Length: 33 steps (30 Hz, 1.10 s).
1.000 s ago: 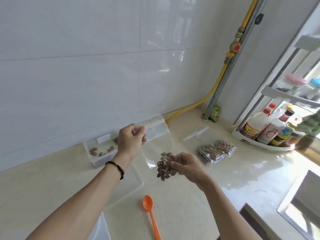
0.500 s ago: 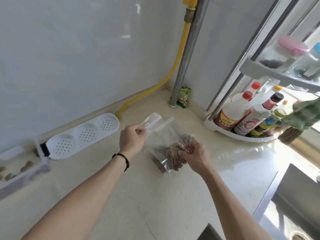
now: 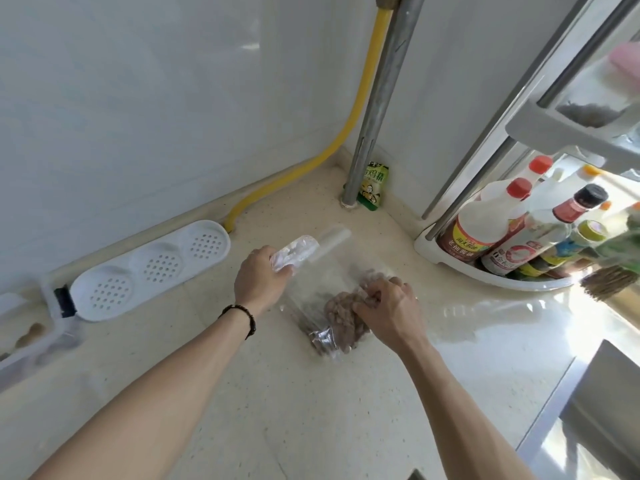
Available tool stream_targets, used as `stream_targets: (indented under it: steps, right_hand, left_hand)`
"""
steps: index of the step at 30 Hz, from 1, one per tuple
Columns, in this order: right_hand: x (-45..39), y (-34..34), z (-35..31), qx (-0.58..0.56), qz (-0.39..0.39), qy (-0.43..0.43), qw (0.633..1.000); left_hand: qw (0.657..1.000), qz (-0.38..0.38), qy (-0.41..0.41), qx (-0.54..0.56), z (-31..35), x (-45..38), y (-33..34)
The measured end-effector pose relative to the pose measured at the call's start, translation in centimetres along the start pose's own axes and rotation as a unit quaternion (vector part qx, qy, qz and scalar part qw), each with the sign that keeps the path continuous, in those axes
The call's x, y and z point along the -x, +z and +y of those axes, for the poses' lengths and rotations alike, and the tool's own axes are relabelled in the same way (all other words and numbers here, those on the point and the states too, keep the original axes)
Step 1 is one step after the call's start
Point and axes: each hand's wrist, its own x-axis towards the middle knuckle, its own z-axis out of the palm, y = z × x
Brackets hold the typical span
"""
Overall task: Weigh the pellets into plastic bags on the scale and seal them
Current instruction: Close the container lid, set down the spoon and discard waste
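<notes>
Pinching the clear plastic bag's (image 3: 313, 289) top, left hand (image 3: 258, 284) raised; right hand (image 3: 389, 311) grips its pellet-filled (image 3: 341, 306) bottom, knuckles up.

Since a second ago I see the clear plastic bag (image 3: 311, 271) brought down: it was held up in the air in front of the wall, and now its pellet-filled bottom lies on the worktop (image 3: 242, 393). My right hand (image 3: 388, 310), which pinched the hanging load of pellets (image 3: 341, 308) from the side, now presses down on them from above. My left hand (image 3: 258, 282) has swung the bag's mouth rightward and lower. The view has turned right too: the orange spoon and the finished bags have gone from sight.
</notes>
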Motion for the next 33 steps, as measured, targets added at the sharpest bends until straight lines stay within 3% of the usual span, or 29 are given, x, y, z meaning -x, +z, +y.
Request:
stream_targets:
  steps: [7, 13, 23, 28, 33]
  right_hand:
    - [0.5, 1.0, -5.2, -0.015, 0.000, -0.057, 0.998]
    - [3.0, 5.5, -14.3, 0.006, -0.030, -0.214, 0.976]
    - [10.6, 15.2, -24.6, 0.086, -0.171, -0.360, 0.913]
    - [13.2, 18.2, -26.2, 0.121, -0.225, -0.351, 0.901]
    - [14.3, 19.5, -27.3, 0.069, -0.259, -0.304, 0.914]
  left_hand:
    - [0.995, 0.066, 0.047, -0.063, -2.5, 3.9, -3.3]
    - [0.977, 0.118, 0.076, -0.158, -9.7, 9.6, -9.0]
    - [0.952, 0.100, -0.156, -0.243, -23.4, 20.0, -17.0]
    - [0.929, 0.054, -0.252, -0.264, -25.9, 21.4, -18.1]
    - [0.921, 0.065, -0.274, -0.271, -26.4, 21.3, -18.2]
